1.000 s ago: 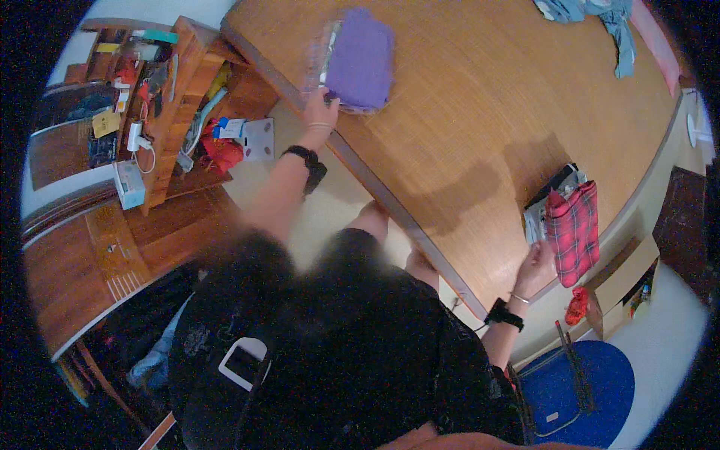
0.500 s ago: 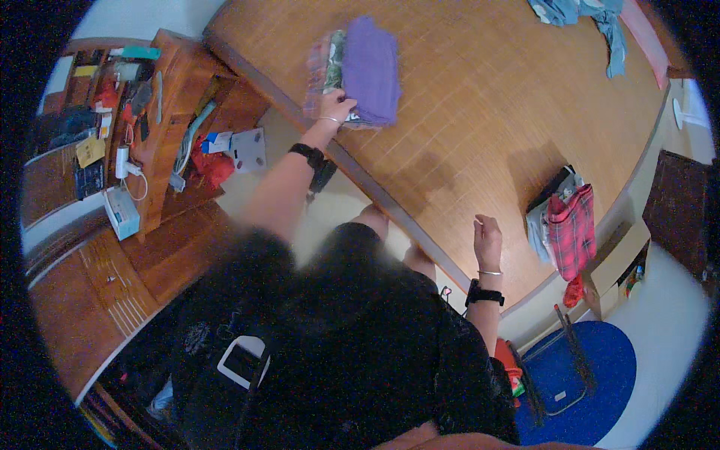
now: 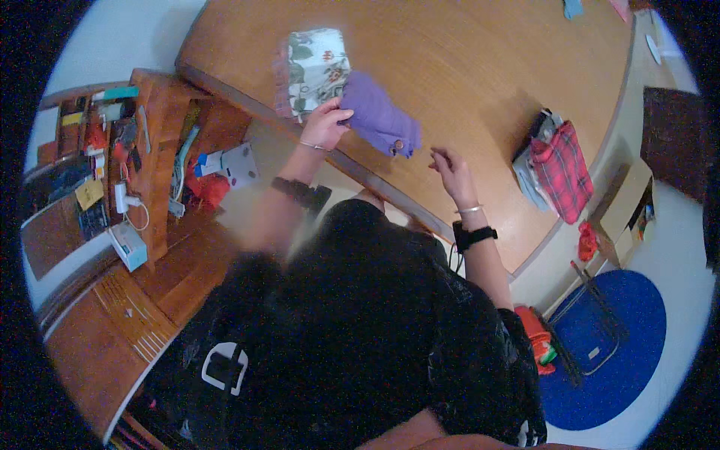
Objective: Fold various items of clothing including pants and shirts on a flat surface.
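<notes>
My left hand grips the end of a folded purple garment, thumb on top. The garment slants down to the right, off a folded white cloth with green leaf and flower print. Under that cloth, a reddish checked fabric shows at the left side. To the right of the purple garment, my right hand hovers over the wooden surface, fingers loosely bent and apart, holding nothing. Further right lies a stack of folded clothes with a red plaid garment on top.
The wide wooden surface has a raised edge facing me. Left stands a wooden shelf unit with many small items. A blue round seat with metal legs and a cardboard box are at the right.
My left hand has drawn the purple garment off the stack toward the right, baring the floral cloth. My right hand has moved left and forward, nearer to it. The view has shifted somewhat.
</notes>
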`<action>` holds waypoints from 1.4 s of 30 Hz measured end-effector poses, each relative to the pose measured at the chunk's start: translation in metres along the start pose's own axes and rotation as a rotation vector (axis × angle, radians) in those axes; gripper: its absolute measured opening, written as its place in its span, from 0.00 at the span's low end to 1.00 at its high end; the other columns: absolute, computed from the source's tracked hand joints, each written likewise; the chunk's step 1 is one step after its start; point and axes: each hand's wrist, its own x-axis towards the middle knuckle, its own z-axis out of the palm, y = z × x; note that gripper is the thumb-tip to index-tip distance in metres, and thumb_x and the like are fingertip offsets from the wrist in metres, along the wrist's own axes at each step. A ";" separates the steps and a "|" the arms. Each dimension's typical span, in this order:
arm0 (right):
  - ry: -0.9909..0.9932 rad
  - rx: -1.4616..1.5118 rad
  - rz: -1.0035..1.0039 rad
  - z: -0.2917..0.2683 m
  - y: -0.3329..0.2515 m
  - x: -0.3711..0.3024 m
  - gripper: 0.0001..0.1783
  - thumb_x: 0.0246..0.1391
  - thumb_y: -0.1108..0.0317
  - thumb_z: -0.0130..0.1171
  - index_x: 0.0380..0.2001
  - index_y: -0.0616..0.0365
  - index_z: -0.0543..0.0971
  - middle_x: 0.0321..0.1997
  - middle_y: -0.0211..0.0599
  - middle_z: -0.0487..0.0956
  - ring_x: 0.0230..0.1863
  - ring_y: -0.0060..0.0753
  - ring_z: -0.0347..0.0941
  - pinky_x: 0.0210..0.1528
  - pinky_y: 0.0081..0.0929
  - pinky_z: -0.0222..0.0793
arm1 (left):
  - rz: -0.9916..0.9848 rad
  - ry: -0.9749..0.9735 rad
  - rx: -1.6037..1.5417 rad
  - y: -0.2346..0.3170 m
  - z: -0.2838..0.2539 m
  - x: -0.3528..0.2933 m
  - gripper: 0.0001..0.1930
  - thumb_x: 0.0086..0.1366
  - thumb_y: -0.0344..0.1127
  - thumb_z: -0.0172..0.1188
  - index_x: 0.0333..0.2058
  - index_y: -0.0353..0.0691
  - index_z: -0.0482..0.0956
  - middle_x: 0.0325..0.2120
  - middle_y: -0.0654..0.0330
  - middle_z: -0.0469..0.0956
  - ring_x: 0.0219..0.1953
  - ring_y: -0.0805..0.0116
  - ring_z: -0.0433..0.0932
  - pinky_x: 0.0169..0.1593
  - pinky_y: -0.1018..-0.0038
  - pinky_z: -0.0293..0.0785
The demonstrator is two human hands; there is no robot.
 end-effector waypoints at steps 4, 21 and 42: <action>-0.040 0.430 0.277 -0.008 -0.006 0.003 0.20 0.57 0.57 0.47 0.43 0.64 0.72 0.39 0.41 0.78 0.35 0.35 0.76 0.41 0.33 0.70 | 0.017 -0.231 -0.059 -0.002 0.030 -0.021 0.13 0.53 0.25 0.52 0.40 0.32 0.71 0.35 0.58 0.75 0.37 0.68 0.74 0.43 0.71 0.71; 0.095 1.002 0.014 -0.067 -0.084 -0.019 0.19 0.48 0.75 0.57 0.45 0.60 0.69 0.42 0.33 0.75 0.43 0.27 0.70 0.47 0.23 0.65 | -0.077 -0.456 0.412 0.008 0.046 -0.063 0.10 0.52 0.26 0.52 0.35 0.35 0.72 0.31 0.63 0.74 0.32 0.76 0.72 0.36 0.79 0.69; -0.133 0.471 -0.226 -0.039 -0.118 -0.071 0.19 0.45 0.74 0.61 0.42 0.54 0.69 0.29 0.20 0.69 0.29 0.14 0.63 0.33 0.14 0.61 | 0.255 -0.403 0.655 -0.025 0.138 -0.082 0.10 0.64 0.35 0.50 0.31 0.35 0.76 0.25 0.70 0.73 0.28 0.84 0.67 0.32 0.83 0.66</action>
